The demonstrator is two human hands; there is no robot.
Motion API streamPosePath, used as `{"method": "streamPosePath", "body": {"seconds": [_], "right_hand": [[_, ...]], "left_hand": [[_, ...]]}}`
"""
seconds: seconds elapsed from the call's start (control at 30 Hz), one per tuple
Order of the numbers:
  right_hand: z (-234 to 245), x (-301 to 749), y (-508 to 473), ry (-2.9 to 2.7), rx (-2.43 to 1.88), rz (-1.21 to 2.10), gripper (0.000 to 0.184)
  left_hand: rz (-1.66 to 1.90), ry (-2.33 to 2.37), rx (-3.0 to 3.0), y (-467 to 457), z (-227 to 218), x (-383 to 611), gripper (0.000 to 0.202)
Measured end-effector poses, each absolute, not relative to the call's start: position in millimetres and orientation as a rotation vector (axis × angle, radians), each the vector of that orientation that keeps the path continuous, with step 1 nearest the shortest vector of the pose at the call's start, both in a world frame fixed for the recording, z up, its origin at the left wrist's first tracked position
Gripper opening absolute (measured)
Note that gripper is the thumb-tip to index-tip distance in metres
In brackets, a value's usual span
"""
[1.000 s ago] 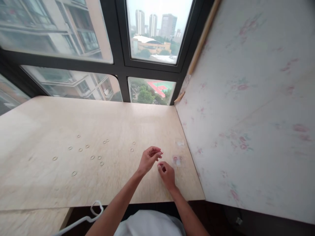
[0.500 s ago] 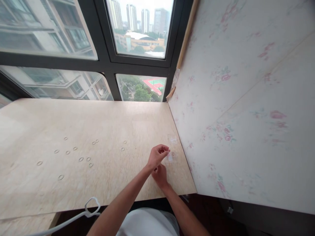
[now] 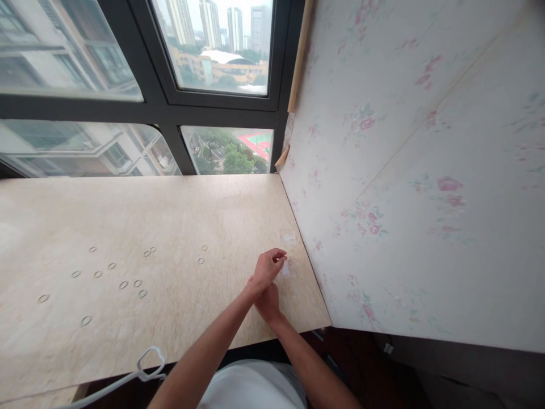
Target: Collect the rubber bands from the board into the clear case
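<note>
My left hand point(image 3: 264, 269) hovers over the right end of the pale wooden tabletop point(image 3: 170, 216), its fingers pinched on a small clear plastic bag point(image 3: 285, 268) with a faint pink mark. My right hand point(image 3: 268, 305) sits directly beneath and behind the left hand, close to the tabletop. Its fingers are hidden by the left hand. Several small thin rings point(image 3: 142, 293) lie scattered across the table to the left, the nearest point(image 3: 201, 260) about a hand's width from my left hand.
A second clear bag point(image 3: 288, 237) lies near the floral-papered wall point(image 3: 404, 170) that bounds the table on the right. Dark-framed windows point(image 3: 170, 108) run along the back. A white hanger hook point(image 3: 150, 364) pokes up at the front edge.
My left hand has moved right and pinched the clear bag. My right hand has slid under the left hand. The view has swung to the right.
</note>
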State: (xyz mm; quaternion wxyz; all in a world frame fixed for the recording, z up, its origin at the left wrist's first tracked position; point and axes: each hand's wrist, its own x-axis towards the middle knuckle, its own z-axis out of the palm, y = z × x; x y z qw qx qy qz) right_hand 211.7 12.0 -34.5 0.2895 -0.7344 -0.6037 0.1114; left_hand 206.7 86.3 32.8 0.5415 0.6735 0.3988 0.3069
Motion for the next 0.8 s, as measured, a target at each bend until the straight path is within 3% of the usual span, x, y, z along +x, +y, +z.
{"method": "streamPosePath", "body": {"seconds": [0.57,0.8], "right_hand": [[-25.5,214.1,10.5,-1.494,-2.003,0.429,0.018],[-10.0,214.7,4.7,-1.478,-1.899,0.475,0.014]], "left_hand": [[0.575,0.917,1.570,96.4,28.6,214.5,0.022],[0.688,0.973,1.708,88.0,33.3,174.0,0.019]]}}
